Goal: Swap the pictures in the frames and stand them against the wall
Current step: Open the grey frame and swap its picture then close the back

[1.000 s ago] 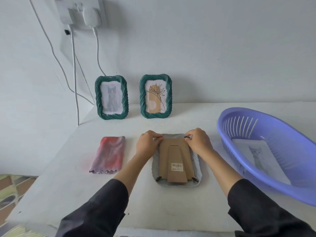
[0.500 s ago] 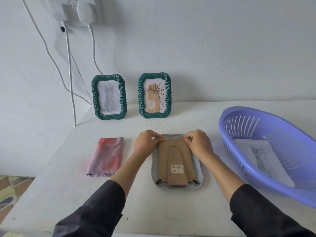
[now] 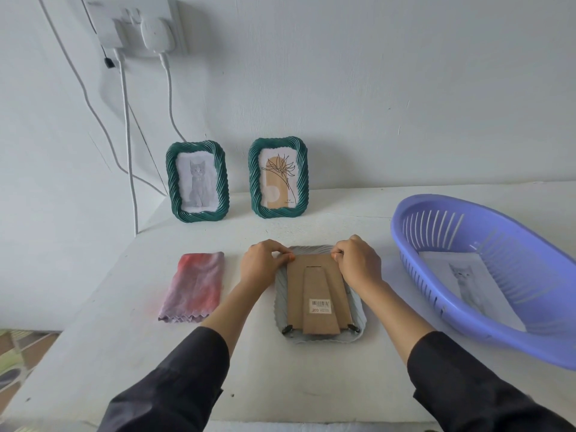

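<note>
A pale grey frame lies face down on the table in front of me, its brown cardboard back with fold-out stand facing up. My left hand pinches at the back's top left corner. My right hand pinches a small black clip at the top right corner. Two more black clips show at the bottom corners. Against the wall stand two green frames: one with a grey cat picture, one with a plant drawing. A loose cat picture lies in the purple basket.
A folded pink-and-purple cloth lies left of the grey frame. The purple basket takes up the right side of the table. White cables hang from a wall socket at the back left, down past the table's left edge.
Both hands stay at the top corners of the cardboard back with only slight finger movement. The camera has shifted a little.
</note>
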